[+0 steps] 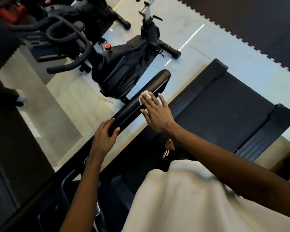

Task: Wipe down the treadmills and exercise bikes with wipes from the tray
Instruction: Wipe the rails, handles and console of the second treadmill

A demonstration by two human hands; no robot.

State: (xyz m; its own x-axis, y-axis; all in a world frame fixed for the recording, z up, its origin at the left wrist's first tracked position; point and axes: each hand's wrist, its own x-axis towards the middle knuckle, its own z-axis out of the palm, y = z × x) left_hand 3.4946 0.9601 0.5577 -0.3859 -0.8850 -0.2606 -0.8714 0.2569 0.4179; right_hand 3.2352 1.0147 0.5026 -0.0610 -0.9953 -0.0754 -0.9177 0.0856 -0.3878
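1. Pressing the white wipe (145, 97) onto the treadmill's black handrail (159, 79), our right hand (155, 113) lay flat, its fingers straight and spread. The wipe showed under the fingertips, about midway along the handrail.
2. Our left hand (104, 134) grasped the handrail at its near end, fingers curled over one side and the thumb wrapped round the other.
3. The treadmill belt (224, 104) ran along the right of the handrail and lower down. Our bare foot (169, 144) stood just right of the handrail's near end.
4. An exercise bike (124, 67) stood on the pale floor left of the handrail's far end, apart from it. We noted a red knob (108, 46) on its frame, farther from the handrail.
5. A dark interlocking mat (258, 22) lay well beyond the handrail's far end.
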